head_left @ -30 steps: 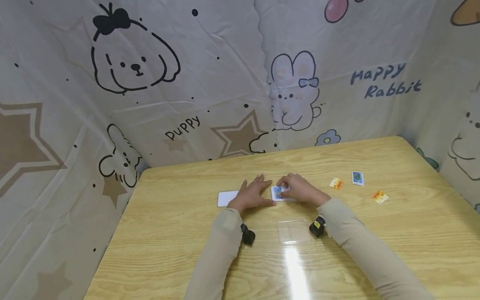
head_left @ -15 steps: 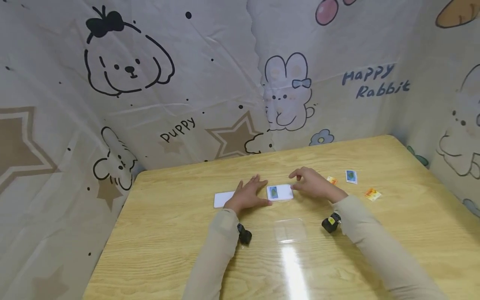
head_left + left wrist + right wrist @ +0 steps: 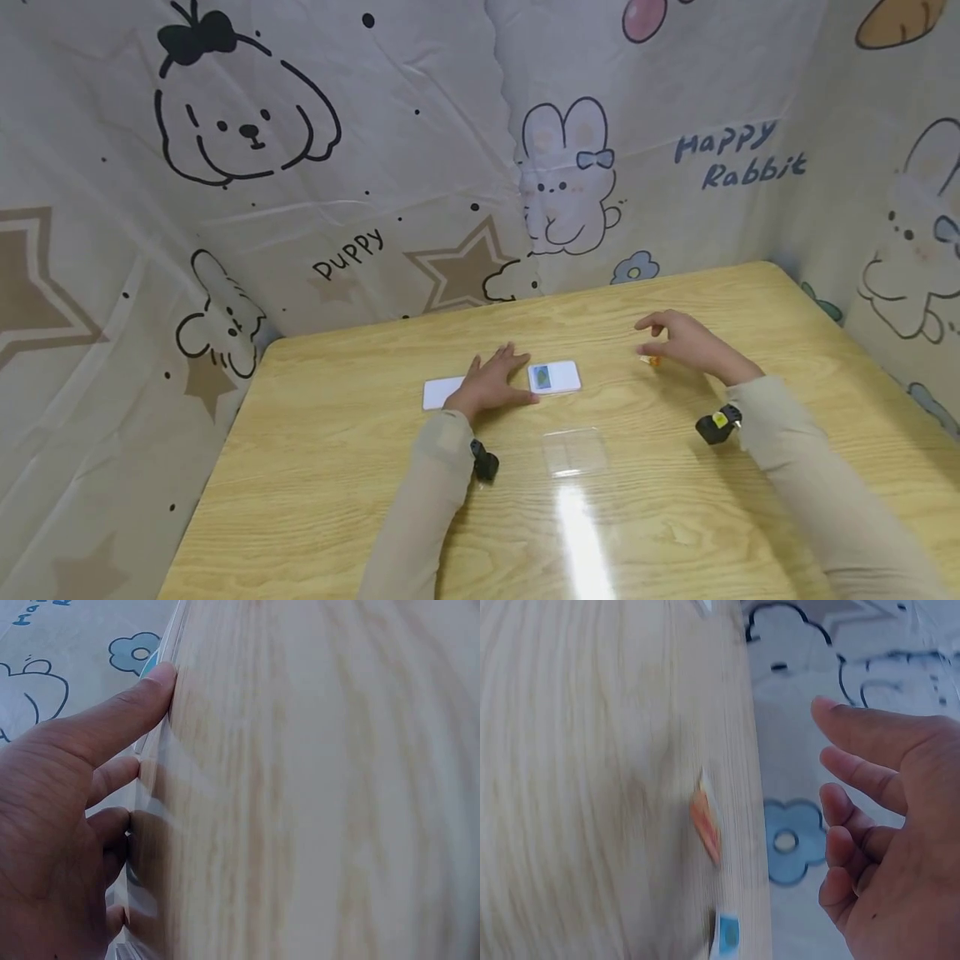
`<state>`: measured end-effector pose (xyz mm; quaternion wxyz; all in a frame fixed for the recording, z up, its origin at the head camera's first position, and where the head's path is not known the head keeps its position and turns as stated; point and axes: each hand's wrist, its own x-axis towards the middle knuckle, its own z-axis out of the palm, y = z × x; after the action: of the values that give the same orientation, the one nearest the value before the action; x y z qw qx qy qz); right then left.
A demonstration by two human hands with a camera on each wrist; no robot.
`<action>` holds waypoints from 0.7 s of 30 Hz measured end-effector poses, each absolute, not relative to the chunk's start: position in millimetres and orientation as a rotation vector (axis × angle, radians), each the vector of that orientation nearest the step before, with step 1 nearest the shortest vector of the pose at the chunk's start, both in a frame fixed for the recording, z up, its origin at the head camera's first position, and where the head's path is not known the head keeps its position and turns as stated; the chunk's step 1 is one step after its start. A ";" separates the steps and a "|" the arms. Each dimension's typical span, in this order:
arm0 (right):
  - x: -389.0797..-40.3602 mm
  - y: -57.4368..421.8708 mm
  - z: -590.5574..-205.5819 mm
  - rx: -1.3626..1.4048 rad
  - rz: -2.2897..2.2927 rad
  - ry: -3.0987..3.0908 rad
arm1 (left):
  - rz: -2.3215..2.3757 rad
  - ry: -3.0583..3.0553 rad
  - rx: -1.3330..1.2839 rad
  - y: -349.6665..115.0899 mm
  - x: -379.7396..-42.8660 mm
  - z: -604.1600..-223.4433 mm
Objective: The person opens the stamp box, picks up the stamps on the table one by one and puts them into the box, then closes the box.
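The person's left hand [image 3: 489, 385] is lying with its fingers spread and gripping nothing, covering the right end of 1 plain white panel [image 3: 441, 394]. Its thumb tip is reaching the near left corner of a 2nd, pictured white panel [image 3: 566, 377], which is bearing 1 small blue-green picture [image 3: 543, 377] at its left end. The right hand [image 3: 688, 346] is hovering over the bench [image 3: 322, 467] with its fingers loosely bent and holding nothing.

In the head view, that right hand is leaving only a sliver of 1 orange card visible beneath its fingertips. The right wrist view is showing more: the orange card [image 3: 706, 825] is lying on the bench apart from the fingers, and 1 blue card [image 3: 728, 936], hidden in the head view, is lying near it. The left wrist view is giving the thumb against a thin edge, seen nearly side-on.

Only the head view is showing 1 clear plastic sheet [image 3: 574, 452], lying on the near side of the pictured white panel, and 2 black wrist cameras [image 3: 484, 462]. Behind, a printed cloth [image 3: 450, 75] is hanging.
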<state>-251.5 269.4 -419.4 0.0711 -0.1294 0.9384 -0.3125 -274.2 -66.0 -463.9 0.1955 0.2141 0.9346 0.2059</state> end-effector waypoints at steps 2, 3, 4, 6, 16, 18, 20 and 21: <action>-251.4 278.6 -418.8 -0.363 -0.945 2.826 | 0.579 2.621 0.602 -67.0 -274.2 -463.2; -251.3 282.8 -418.3 -0.350 -0.944 2.829 | 0.580 2.622 0.603 -67.2 -274.2 -463.1; -251.2 286.9 -418.1 -0.338 -0.942 2.830 | 0.578 2.625 0.603 -67.4 -274.3 -463.7; -251.2 294.1 -418.3 -0.316 -0.929 2.835 | 0.576 2.629 0.605 -68.1 -274.1 -464.5; -252.4 317.9 -422.3 -0.261 -0.880 2.836 | 0.568 2.629 0.612 -68.3 -274.6 -462.2; -252.5 321.4 -422.3 -0.256 -0.874 2.831 | 0.575 2.628 0.615 -68.2 -274.2 -461.2; -253.1 325.1 -423.4 -0.252 -0.866 2.824 | 0.574 2.629 0.613 -68.0 -273.8 -461.4; -253.4 327.2 -424.7 -0.247 -0.864 2.816 | 0.572 2.628 0.610 -68.0 -273.7 -462.1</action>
<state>-253.4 327.2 -424.7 0.0928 -0.0832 0.9486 -0.2910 -273.7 -68.0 -462.1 0.1907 0.2170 0.9355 0.2036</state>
